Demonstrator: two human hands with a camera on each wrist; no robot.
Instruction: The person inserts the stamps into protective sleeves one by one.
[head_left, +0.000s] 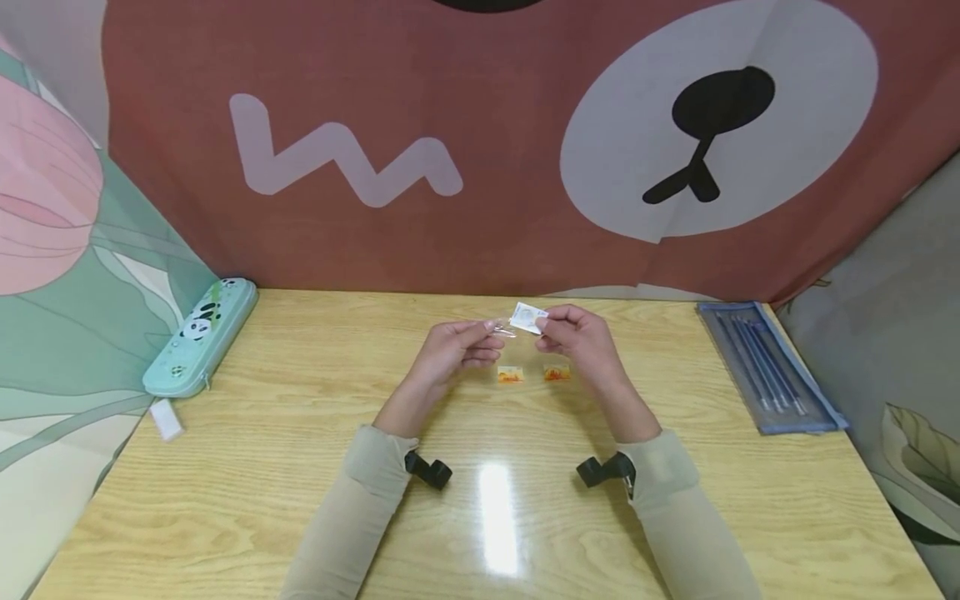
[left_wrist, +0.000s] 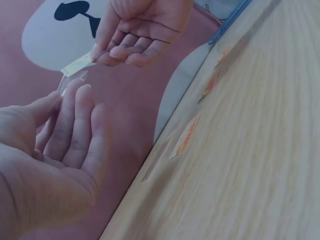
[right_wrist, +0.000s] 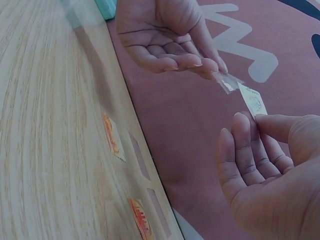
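Observation:
Above the table, my left hand (head_left: 456, 350) pinches a small clear plastic sleeve (head_left: 503, 328) between thumb and fingertips. My right hand (head_left: 579, 340) holds a small white printed card (head_left: 528, 317) by its edge, thumb against the fingers. In the right wrist view the card (right_wrist: 254, 99) meets or overlaps the end of the sleeve (right_wrist: 229, 83); how far it overlaps I cannot tell. Two small orange-and-white printed cards, one on the left (head_left: 511, 375) and one on the right (head_left: 557, 372), lie on the table below the hands.
A mint pencil case (head_left: 202, 337) with a panda print lies at the table's left edge, a white eraser-like block (head_left: 166, 419) just in front of it. On the right rests a blue-edged mesh pouch (head_left: 772, 367) holding several slim sticks. A patterned cloth (head_left: 510, 233) hangs behind the table.

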